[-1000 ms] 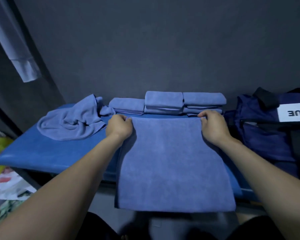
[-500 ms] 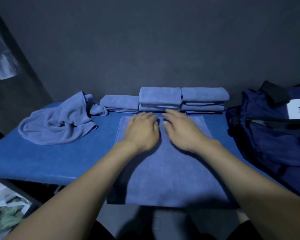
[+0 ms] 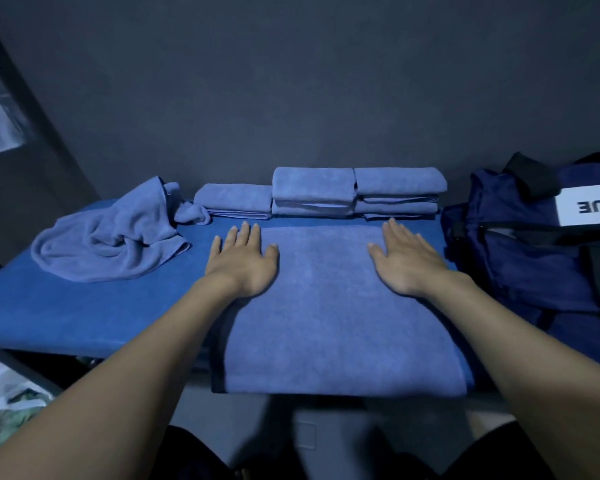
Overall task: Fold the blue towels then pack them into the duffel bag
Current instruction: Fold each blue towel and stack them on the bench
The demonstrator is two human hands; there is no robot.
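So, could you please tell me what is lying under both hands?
A flat blue towel on the blue table; left hand and right hand press it. The table beneath is covered.

On the worktop (image 3: pixel 66 317), a spread towel (image 3: pixel 333 317) lies centre; folded stacks (image 3: pixel 354 192) behind it, a crumpled towel (image 3: pixel 108 244) left, the duffel bag (image 3: pixel 534 258) right.

1. A dark grey wall (image 3: pixel 291 81) fills the upper half of the frame.
2. A blue tabletop (image 3: pixel 66 306) runs across the middle, its near edge toward the bottom.
3. A pale, blurred hanging cloth (image 3: pixel 0 129) shows at the upper left.
4. Crumpled light bags (image 3: pixel 4 393) lie at the lower left.
5. The light is dim and bluish.
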